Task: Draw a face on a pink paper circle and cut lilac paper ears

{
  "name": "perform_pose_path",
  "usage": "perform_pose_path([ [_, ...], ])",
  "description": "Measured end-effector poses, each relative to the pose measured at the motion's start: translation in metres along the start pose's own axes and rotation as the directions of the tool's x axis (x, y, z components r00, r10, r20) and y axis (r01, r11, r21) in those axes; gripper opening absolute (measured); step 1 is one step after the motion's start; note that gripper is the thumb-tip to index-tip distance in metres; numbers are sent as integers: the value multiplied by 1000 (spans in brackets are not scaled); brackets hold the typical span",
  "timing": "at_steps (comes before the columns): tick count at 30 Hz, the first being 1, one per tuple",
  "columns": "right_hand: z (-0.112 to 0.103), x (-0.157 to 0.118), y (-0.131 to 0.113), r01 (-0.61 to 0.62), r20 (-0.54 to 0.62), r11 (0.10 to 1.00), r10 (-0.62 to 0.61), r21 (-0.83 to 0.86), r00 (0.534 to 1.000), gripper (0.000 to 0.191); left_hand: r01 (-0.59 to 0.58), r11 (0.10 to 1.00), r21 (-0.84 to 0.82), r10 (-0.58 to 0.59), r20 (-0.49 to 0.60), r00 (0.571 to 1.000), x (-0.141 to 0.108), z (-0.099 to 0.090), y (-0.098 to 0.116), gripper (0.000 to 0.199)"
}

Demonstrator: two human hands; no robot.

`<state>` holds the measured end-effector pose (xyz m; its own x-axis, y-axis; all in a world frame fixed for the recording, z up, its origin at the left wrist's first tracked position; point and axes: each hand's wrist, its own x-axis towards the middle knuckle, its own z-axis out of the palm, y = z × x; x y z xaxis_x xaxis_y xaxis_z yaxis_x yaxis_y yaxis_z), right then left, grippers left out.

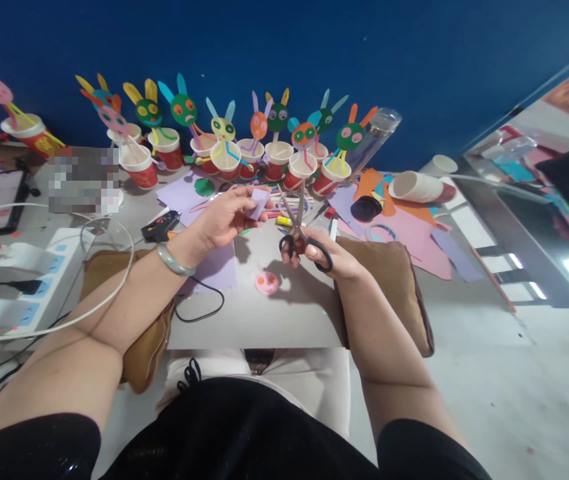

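Note:
Between the thumb and fingers of my left hand (pixel 230 217) is a small piece of purple paper (pixel 258 203). My right hand (pixel 332 252) grips a pair of scissors (pixel 300 230) by its black handles; the blades point up and are spread apart, to the right of the paper and not touching it. A pink paper face (pixel 267 283) with orange eyes lies flat on the table (pixel 274 323) below both hands. A larger purple sheet (pixel 217 267) lies partly under my left forearm.
Red and white paper cups (pixel 226 162) holding paper rabbit figures line the back wall. A power strip (pixel 47 280) with cables sits at left, near a black glue gun (pixel 160 227). Brown cushions (pixel 382 287) lie under my forearms. Stacked cups (pixel 417 187) and coloured paper (pixel 414 233) are at right.

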<state>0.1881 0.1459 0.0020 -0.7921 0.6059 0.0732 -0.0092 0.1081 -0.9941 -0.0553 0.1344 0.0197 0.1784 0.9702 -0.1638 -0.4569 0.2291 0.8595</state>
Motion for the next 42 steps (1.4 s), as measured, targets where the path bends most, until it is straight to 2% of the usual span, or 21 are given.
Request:
perform_pose_path([
  [4, -1, -1, -1, -2, 73, 1000, 1, 24, 997, 60, 26, 998, -59, -29, -45, 999, -2, 2, 4, 30],
  [15, -2, -1, -1, -28, 169, 1000, 28, 1, 985, 58, 14, 996, -86, -15, -4, 1000, -1, -1, 3, 24],
  [28, -1, 0, -2, -80, 148, 997, 82, -16, 986, 60, 23, 998, -65, -23, -7, 1000, -4, 6, 6, 20],
  [42, -1, 0, -2, -91, 144, 995, 94, -29, 985, 60, 26, 1000, -4, -26, 5, 1000, -4, 4, 5, 20],
])
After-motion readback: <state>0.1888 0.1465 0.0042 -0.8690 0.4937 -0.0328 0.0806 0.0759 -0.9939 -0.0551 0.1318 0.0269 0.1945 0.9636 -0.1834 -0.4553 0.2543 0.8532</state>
